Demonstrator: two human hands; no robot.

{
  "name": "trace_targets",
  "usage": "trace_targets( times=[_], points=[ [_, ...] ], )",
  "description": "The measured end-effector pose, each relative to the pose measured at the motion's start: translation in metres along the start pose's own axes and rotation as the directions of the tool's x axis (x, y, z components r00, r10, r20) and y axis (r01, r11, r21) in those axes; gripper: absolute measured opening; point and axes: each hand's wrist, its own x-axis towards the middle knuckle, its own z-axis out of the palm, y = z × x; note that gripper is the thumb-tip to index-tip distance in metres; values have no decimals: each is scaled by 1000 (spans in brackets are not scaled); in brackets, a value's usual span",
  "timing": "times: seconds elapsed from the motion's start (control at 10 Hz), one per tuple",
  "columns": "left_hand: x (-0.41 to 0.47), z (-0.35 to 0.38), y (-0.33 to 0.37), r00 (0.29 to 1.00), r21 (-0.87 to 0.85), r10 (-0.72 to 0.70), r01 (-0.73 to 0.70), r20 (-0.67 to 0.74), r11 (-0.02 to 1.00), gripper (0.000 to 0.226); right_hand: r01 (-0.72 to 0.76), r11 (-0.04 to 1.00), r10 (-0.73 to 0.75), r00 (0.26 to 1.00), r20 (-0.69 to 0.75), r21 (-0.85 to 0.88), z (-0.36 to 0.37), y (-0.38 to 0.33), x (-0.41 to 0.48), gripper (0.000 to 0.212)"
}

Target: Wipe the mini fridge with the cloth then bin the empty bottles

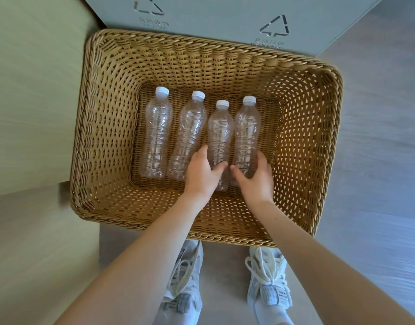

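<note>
On the pale floor (377,137), a wicker basket (314,141) holds four bottles (156,134) — left hand (200,171) and right hand (257,175) each curl, seemingly gripping, around one.

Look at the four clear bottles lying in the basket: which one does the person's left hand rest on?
The third bottle from the left. The left hand curls over its lower part; the right hand holds the fourth.

Both bare forearms reach forward and down, converging from the lower corners. The left hand (203,171) is palm down, thumb lifted apart, fingers (219,167) curled toward the right. The right hand (257,175) mirrors it, its fingers (237,171) bent toward the left. The two sets of fingertips nearly meet.
</note>
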Motion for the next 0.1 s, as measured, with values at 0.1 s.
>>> trace_targets(
  times=[0.1],
  points=[
    [-11, -15, 8, 992, 87, 99, -93, -72, 992, 69, 92, 995, -95, 994, -59, -41, -12, -17, -6, 73]
  ],
)
